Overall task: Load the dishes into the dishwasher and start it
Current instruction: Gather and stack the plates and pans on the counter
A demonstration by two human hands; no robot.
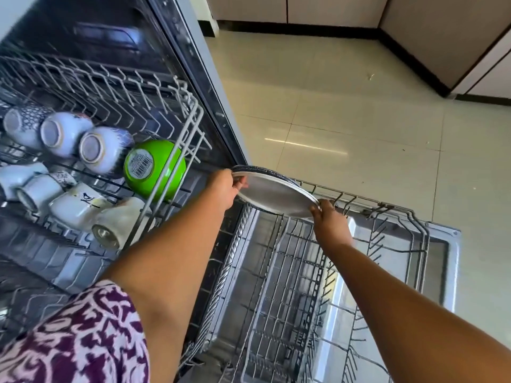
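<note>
A round plate (272, 193) with a pale face and a dark speckled rim is held tilted above the far end of the lower rack (276, 286). My left hand (225, 189) grips its left edge, and my right hand (329, 225) grips its right edge. The lower rack is pulled out over the open dishwasher door (445, 266), and its wire tines hold no dishes that I can see. The upper rack (177, 167) is pulled out at left and carries several upturned cups (91, 146) and mugs, plus a green bowl (154, 167) with a barcode sticker.
Beige tiled floor (359, 120) stretches to the right of the dishwasher. Cabinets with dark kickboards (414, 62) line the far wall and right side. My patterned purple sleeve (83, 338) fills the lower left.
</note>
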